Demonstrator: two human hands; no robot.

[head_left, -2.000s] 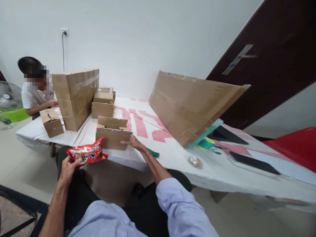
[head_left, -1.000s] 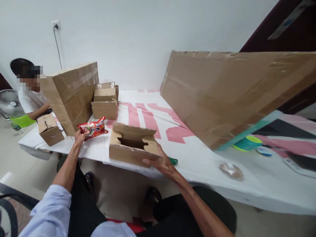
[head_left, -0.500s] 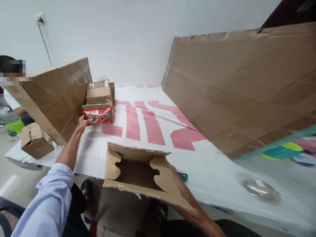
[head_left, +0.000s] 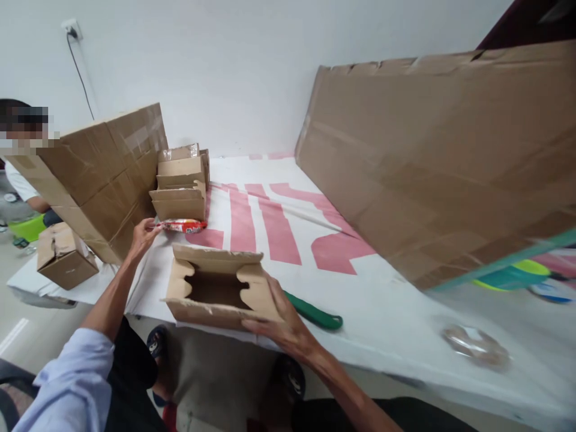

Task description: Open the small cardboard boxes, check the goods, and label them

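A small open cardboard box (head_left: 218, 291) stands at the near edge of the white table (head_left: 387, 312), its flaps up. My right hand (head_left: 281, 327) grips its near right corner. My left hand (head_left: 144, 235) reaches out beyond the box and holds the end of a red snack packet (head_left: 184, 225), which lies low over the table in front of a stack of small boxes (head_left: 180, 183). A green-handled tool (head_left: 312, 312) lies just right of the open box.
A big taped carton (head_left: 99, 174) stands left of the stack. A large flat cardboard sheet (head_left: 441, 156) leans at the right. A tape roll (head_left: 477, 345) and a teal bowl (head_left: 513, 276) lie at the right. Another person (head_left: 20, 162) sits at the far left near a small box (head_left: 63, 255).
The open box has come down from a lifted tilt to stand on the table edge. My left hand has lowered the red packet toward the table in front of the small boxes.
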